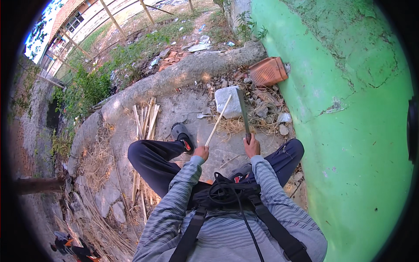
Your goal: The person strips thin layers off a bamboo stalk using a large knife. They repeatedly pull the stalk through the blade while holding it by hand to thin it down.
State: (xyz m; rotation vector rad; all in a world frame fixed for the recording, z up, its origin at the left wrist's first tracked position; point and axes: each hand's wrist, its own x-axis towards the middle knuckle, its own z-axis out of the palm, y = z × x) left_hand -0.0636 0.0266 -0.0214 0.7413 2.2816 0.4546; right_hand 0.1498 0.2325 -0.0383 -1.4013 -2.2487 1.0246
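My left hand (201,152) is closed around the lower end of a thin, pale bamboo strip (218,122). The strip slants away from me, and its far end overlaps a whitish square block (225,103) on the ground; whether it touches the block I cannot tell. In my right hand (252,146) I grip the dark handle of a machete (243,112), its long blade pointing away along the block's right side. Curly shavings (231,126) lie at the near side of the block.
Split bamboo pieces (147,118) lie beyond my left knee, near my shoe (182,136). A green wall (349,144) rises on my right. An orange hollow brick (268,72) and rubble (262,109) sit beside it. A low concrete kerb (174,76) curves across the far side.
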